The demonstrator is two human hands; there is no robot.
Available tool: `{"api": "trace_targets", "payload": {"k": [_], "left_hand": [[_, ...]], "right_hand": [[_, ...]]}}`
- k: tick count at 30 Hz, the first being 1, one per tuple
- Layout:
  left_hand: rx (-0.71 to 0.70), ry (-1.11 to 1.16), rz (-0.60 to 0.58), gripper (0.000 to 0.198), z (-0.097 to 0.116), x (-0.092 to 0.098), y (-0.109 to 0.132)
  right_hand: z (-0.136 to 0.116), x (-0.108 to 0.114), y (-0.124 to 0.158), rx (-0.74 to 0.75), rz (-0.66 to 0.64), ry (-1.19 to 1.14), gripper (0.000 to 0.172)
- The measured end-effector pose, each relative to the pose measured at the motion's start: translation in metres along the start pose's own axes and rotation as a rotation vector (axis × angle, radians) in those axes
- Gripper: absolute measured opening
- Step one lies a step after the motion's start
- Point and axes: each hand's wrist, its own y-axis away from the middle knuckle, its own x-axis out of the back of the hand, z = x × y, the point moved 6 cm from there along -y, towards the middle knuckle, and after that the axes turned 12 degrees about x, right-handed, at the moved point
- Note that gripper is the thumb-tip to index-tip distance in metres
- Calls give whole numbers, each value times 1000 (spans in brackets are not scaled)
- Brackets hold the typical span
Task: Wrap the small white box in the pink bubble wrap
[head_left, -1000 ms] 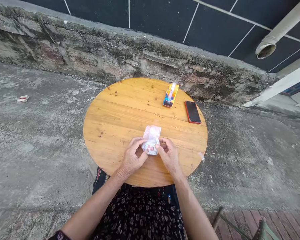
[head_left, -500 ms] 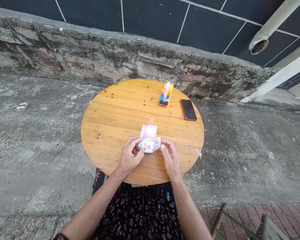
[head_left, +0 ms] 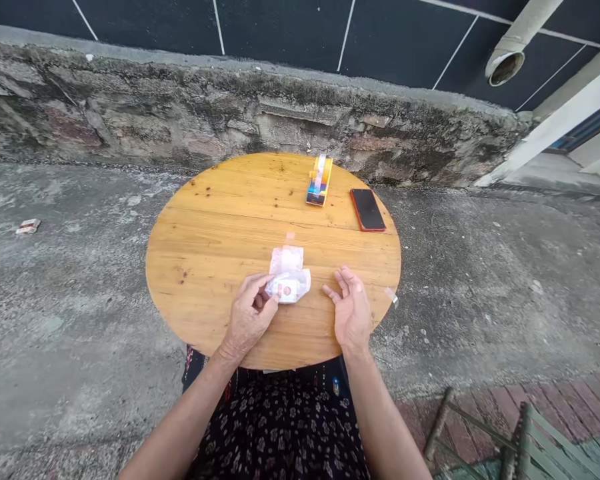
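Note:
A small white box (head_left: 286, 289) with red marks lies on a sheet of pinkish, translucent bubble wrap (head_left: 287, 259) near the table's middle. The wrap folds up around the box's sides, and a piece of tape (head_left: 291, 237) sticks out from its far end. My left hand (head_left: 251, 308) pinches the left end of box and wrap between thumb and fingers. Apart from them, to the right, my right hand (head_left: 351, 308) hovers with fingers spread and nothing in it. Beyond it, a strip of clear tape (head_left: 391, 296) hangs off the table's right edge.
On the round wooden table (head_left: 220, 220), a yellow and blue tape dispenser (head_left: 319, 181) stands at the back, with a red-cased phone (head_left: 367, 210) to its right. A stone wall base (head_left: 190, 120) runs behind. A folding chair (head_left: 515, 433) is at lower right.
My right hand has let go of the wrap's right side, moved right and opened. My left hand keeps its hold. The whole view has shifted slightly.

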Motion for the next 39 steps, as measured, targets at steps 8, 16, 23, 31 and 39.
{"api": "trace_targets", "payload": {"k": [8,16,23,31,39], "left_hand": [[5,-3,-2,30,1,0,-1],[8,4,-17,31,-1,0,-2],[21,17,-23,31,-2,1,-3],[5,9,-6,30,-1,1,-3],[7,15,-14,30,-2,1,-3]], "right_hand": [[-4,-3,0,-13,-28,21,39],[-4,-5,1,-3,-51,45,37],[-5,-6,2,-9,-59,56,41],[-3,-5,2,-28,-90,71,39],[-6,-7,2,-36,-93,32,38]]}}
